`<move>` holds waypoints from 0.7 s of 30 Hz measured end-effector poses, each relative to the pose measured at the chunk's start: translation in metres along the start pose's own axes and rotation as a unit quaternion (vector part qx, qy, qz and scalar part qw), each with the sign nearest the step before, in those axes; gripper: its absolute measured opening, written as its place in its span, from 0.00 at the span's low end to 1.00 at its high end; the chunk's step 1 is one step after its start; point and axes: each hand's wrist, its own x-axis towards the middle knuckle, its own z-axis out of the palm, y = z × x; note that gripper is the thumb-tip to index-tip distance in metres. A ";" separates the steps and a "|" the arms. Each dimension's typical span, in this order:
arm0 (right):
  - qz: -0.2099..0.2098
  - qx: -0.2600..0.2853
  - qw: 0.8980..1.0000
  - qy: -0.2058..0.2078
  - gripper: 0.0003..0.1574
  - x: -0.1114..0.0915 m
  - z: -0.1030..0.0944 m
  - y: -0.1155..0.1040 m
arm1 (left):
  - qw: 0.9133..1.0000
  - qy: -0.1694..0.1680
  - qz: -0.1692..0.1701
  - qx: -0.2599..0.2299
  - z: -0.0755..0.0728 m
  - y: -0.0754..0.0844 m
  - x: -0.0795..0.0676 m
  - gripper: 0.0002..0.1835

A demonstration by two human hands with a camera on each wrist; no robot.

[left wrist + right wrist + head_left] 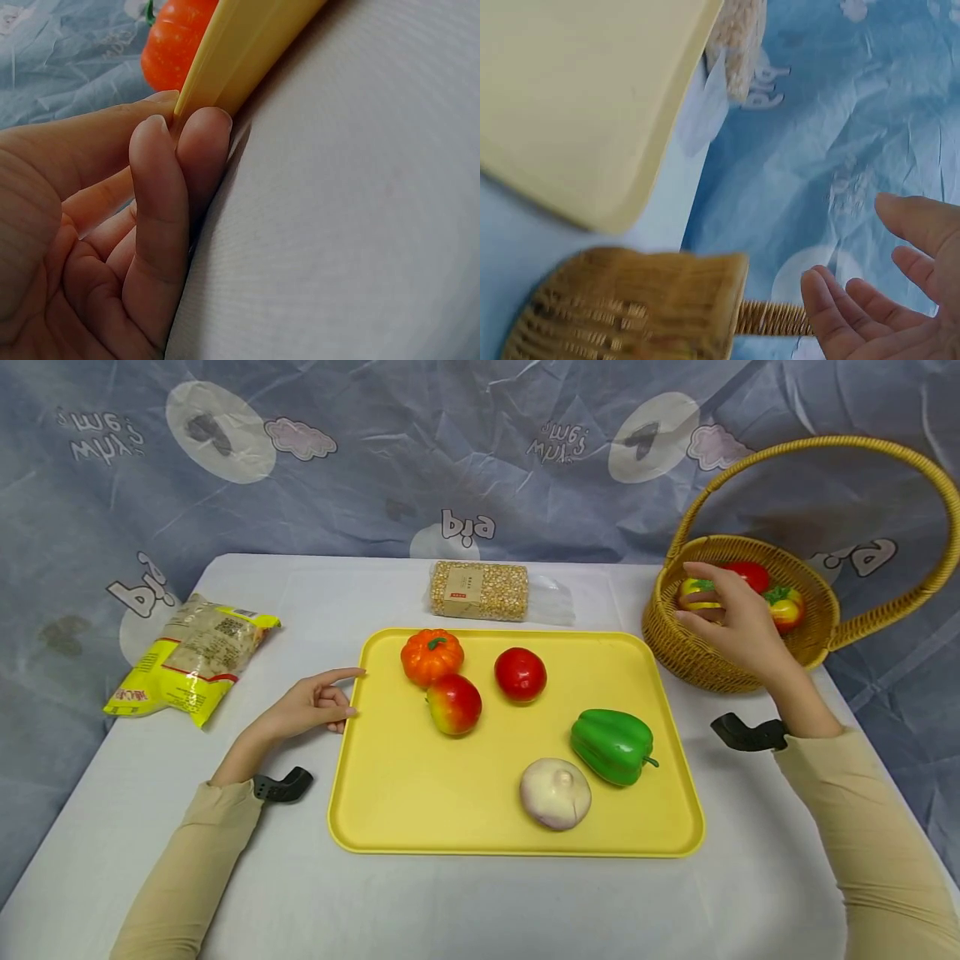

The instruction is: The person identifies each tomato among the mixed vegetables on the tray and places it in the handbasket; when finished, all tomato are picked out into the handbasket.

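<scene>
My left hand [313,702] pinches the left rim of a yellow tray [450,810], thumb and fingertips at its edge in the left wrist view. My right hand [733,620] hovers over a wicker basket [693,652], its fingers spread and holding nothing. Inside the basket lie a red fruit [750,575] and yellow-red ones [784,608], partly covered by that hand. On the tray are an orange pumpkin [432,657], a red-yellow mango-like fruit [454,704], a round red fruit [521,675], a green bell pepper [613,746] and a whitish onion-like bulb [555,793].
Behind the tray lies a clear pack of corn kernels [480,591]. A yellow printed bag [197,658] rests at the table's left. The basket's tall handle [862,443] arches up on the right. A blue printed cloth [375,460] hangs behind the white table [450,910].
</scene>
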 end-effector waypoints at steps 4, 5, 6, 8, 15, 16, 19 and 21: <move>-0.037 0.026 0.999 0.000 0.37 0.002 0.010 -0.008 | 1.000 0.002 -0.006 -0.003 0.001 0.001 -0.001 0.36; -0.045 0.032 0.998 -0.002 0.36 0.002 0.013 -0.011 | 1.000 0.002 -0.006 -0.003 0.001 0.001 -0.001 0.36; -0.054 0.040 0.998 -0.005 0.36 0.003 0.015 -0.012 | 1.000 0.001 -0.007 -0.004 0.000 0.001 -0.001 0.36; -0.072 0.056 0.996 -0.014 0.36 0.004 0.020 -0.015 | 1.000 0.000 -0.006 -0.004 0.000 0.001 -0.001 0.36; -0.073 0.075 0.993 -0.061 0.35 0.007 0.035 -0.029 | 1.000 0.000 -0.002 0.003 -0.001 -0.001 0.000 0.36; -0.072 0.076 0.992 -0.069 0.35 0.007 0.037 -0.030 | 1.000 0.000 -0.002 0.003 -0.001 -0.001 0.000 0.35; -0.073 0.072 0.990 -0.093 0.36 0.010 0.043 -0.032 | 1.000 -0.001 -0.002 0.004 -0.001 -0.001 0.000 0.35; -0.084 0.067 0.988 -0.111 0.36 0.013 0.049 -0.032 | 1.000 0.000 -0.003 0.004 -0.001 -0.001 0.000 0.35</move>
